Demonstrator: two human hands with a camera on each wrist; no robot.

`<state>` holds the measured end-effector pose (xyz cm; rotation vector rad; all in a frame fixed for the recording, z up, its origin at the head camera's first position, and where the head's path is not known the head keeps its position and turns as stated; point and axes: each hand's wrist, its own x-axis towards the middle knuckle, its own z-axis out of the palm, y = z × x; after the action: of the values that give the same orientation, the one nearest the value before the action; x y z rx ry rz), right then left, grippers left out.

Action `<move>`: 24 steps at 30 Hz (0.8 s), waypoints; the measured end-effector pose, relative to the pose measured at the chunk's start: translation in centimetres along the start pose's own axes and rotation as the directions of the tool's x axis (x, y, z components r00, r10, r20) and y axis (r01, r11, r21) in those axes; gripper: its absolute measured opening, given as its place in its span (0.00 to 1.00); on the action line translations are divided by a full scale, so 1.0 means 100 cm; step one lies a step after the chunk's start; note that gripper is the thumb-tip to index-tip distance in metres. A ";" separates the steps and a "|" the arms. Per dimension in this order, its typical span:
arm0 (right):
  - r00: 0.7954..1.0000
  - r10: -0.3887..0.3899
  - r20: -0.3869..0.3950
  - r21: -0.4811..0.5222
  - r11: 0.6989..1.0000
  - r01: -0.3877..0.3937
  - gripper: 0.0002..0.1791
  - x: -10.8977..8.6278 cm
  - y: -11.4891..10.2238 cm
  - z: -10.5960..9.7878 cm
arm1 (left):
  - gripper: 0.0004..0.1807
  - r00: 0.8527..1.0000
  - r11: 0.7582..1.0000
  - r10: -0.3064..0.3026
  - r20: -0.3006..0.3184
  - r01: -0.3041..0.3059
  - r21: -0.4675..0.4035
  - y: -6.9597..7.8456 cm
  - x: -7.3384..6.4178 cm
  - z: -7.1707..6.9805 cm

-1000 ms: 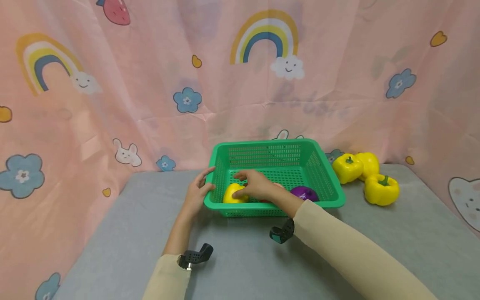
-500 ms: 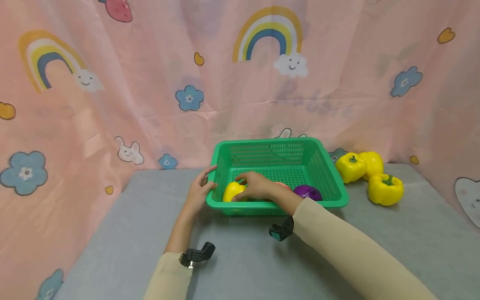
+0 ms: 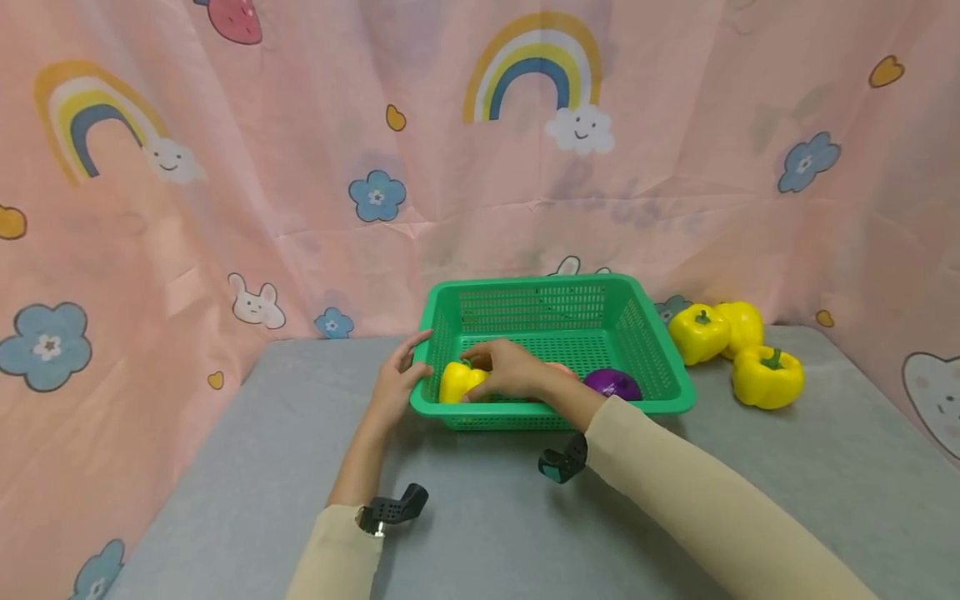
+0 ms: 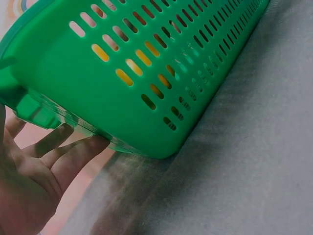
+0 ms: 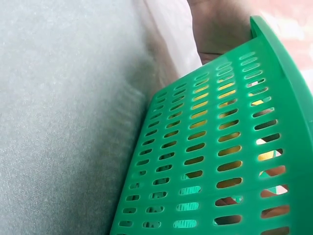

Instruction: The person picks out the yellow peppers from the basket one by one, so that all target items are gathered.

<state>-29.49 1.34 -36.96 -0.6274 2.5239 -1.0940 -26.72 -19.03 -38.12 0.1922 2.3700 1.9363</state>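
Note:
In the head view, a green slotted plastic basket (image 3: pixel 555 407) stands on the grey tabletop. My left hand (image 3: pixel 392 387) holds its left end, thumb at the rim; the left wrist view shows fingers (image 4: pixel 80 152) reaching under the rim to the wall. Inside the basket's front left corner sits a yellow bell pepper (image 3: pixel 454 385), its green stem partly showing. My right hand (image 3: pixel 513 371) grips this pepper from its right side, with thumb and fingers bent around it. In the right wrist view the basket wall (image 5: pixel 266 58) hides most of that hand.
Behind the right forearm, a glossy purple round thing (image 3: pixel 613 383) and a partly covered reddish thing (image 3: pixel 562 369) lie in the basket. Several yellow bell peppers (image 3: pixel 767 378) stand on the table to the right. A pink patterned curtain (image 3: pixel 300 167) hangs behind.
The pepper in my right hand has turned and shifted slightly left, so its green stem now shows. My left hand stays on the basket's left end.

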 end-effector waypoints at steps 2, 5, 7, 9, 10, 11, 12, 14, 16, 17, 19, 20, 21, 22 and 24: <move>1.000 0.000 -0.003 -0.007 1.000 0.000 0.37 0.000 0.000 0.000 | 0.30 1.000 1.000 0.002 0.000 -0.002 -0.003 0.000 0.000 0.000; 1.000 -0.002 -0.003 -0.012 1.000 0.002 0.35 -0.001 0.001 0.000 | 0.31 1.000 1.000 0.009 -0.001 -0.009 -0.008 -0.001 0.001 0.000; 1.000 -0.006 -0.002 -0.015 1.000 0.006 0.34 -0.001 0.001 0.000 | 0.30 1.000 1.000 0.011 -0.003 -0.011 -0.005 -0.001 0.001 0.000; 1.000 -0.014 -0.003 -0.024 1.000 0.014 0.34 -0.002 0.000 0.000 | 0.30 1.000 1.000 0.013 -0.003 -0.014 -0.004 -0.001 0.000 0.000; 1.000 -0.022 -0.005 -0.033 0.999 0.022 0.34 -0.002 0.000 0.000 | 0.30 1.000 1.000 0.013 -0.004 -0.013 -0.003 -0.001 0.000 0.000; 1.000 -0.026 -0.007 -0.043 0.999 0.026 0.34 -0.002 -0.001 0.000 | 0.30 1.000 1.000 0.012 -0.005 -0.012 -0.004 -0.001 0.000 0.000; 0.999 -0.035 -0.011 -0.052 0.998 0.034 0.34 -0.002 -0.001 0.000 | 0.30 1.000 1.000 0.010 -0.004 -0.010 -0.001 0.000 0.000 -0.001; 0.999 -0.048 -0.023 -0.060 0.997 0.047 0.35 -0.002 -0.001 0.000 | 0.30 1.000 1.000 0.009 -0.003 -0.009 -0.002 0.000 0.000 -0.001; 0.997 -0.063 -0.037 -0.063 0.996 0.060 0.35 -0.002 -0.001 0.000 | 0.30 1.000 1.000 0.010 -0.001 -0.010 0.000 -0.001 0.000 -0.001; 0.997 -0.069 -0.044 -0.061 0.996 0.066 0.35 -0.003 0.000 0.000 | 0.30 1.000 1.000 0.010 0.001 -0.010 0.000 -0.001 0.000 -0.001; 0.995 -0.085 -0.060 -0.060 0.995 0.081 0.35 -0.004 0.000 -0.001 | 0.30 1.000 1.000 0.010 0.003 -0.010 0.000 -0.001 0.000 0.000; 0.993 -0.093 -0.069 -0.062 0.994 0.089 0.35 -0.005 0.000 -0.002 | 0.30 1.000 1.000 0.010 0.003 -0.010 -0.001 -0.001 0.000 0.000; 0.992 -0.101 -0.077 -0.066 0.993 0.096 0.35 -0.006 0.000 -0.003 | 0.30 1.000 1.000 0.011 0.001 -0.011 -0.001 -0.001 0.000 0.000; 0.991 -0.106 -0.083 -0.067 0.993 0.101 0.35 -0.008 0.000 -0.004 | 0.30 1.000 1.000 0.012 0.001 -0.012 -0.007 -0.001 0.000 0.000; 0.988 -0.119 -0.094 -0.069 0.991 0.113 0.35 -0.011 -0.001 -0.006 | 0.30 1.000 1.000 0.011 -0.003 -0.011 -0.010 -0.001 0.000 0.000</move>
<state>-28.79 2.13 -36.36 -0.7648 2.6441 -1.1127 -26.74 -19.05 -38.23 0.2023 2.3662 1.9540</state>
